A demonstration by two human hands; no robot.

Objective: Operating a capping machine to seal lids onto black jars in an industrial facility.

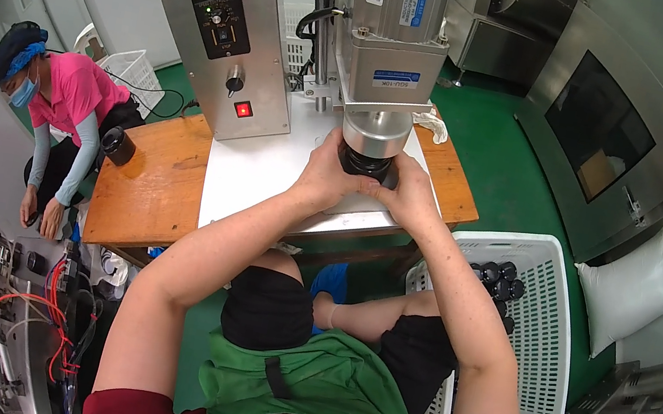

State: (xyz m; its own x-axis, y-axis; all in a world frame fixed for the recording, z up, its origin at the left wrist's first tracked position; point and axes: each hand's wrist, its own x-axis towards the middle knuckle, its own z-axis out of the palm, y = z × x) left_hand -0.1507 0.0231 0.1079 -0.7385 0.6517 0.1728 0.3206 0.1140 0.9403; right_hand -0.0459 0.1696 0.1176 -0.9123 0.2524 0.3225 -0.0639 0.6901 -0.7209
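Both of my hands grip a dark, round jar (363, 164) beneath the silver cylindrical head (376, 133) of a bench-top capping machine (390, 75). My left hand (325, 174) wraps the jar's left side, and my right hand (412, 195) holds its right side. The thumbs meet in front of it. The jar's top sits up against the metal head, and the fingers hide much of its body. Below it lies the machine's white base plate (243, 178). Left of the head stands a steel control box (231, 47) with a lit red switch.
A white slatted basket (558, 353) on my right holds several black jars (503, 282). On the wooden table (149, 184) stands another black jar (118, 145). A co-worker in pink (77, 91) works at far left, near machinery with red tubing (31, 300). A white sack (642, 280) leans at right.
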